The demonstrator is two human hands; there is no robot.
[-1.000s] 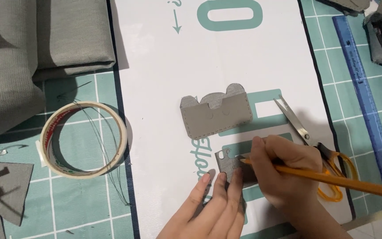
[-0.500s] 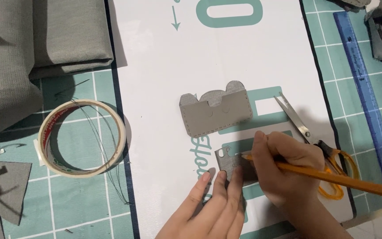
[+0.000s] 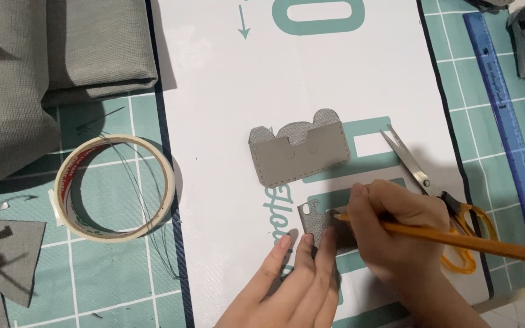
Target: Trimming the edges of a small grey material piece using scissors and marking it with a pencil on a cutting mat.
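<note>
One small grey fabric piece [image 3: 315, 220] is seen low on the white printed sheet [image 3: 214, 152], just below a larger stitched grey pouch [image 3: 299, 152]. It is pinned flat by the fingertips [image 3: 328, 235] of the left hand [image 3: 296, 282], whose fingers are laid out straight and close together, nothing being gripped. The right hand [image 3: 390, 231] is closed around one orange pencil [image 3: 457, 242], whose tip is set against the upper right edge of the small piece; part of that piece is hidden under both hands.

Just right of the right hand, one pair of scissors [image 3: 423, 179] with orange handles is laid, blades together and pointing up-left, the handles partly covered by the wrist and pencil. Further right, one blue ruler [image 3: 505, 121] is laid lengthwise on the green cutting mat [image 3: 116, 273]. To the left of the sheet, one roll of tape [image 3: 115, 186] is set flat on the mat, with thin dark threads trailing across it. Folded grey cloth [image 3: 50, 54] is piled at the upper left, and one grey offcut [image 3: 1, 255] is seen at the lower left edge.
</note>
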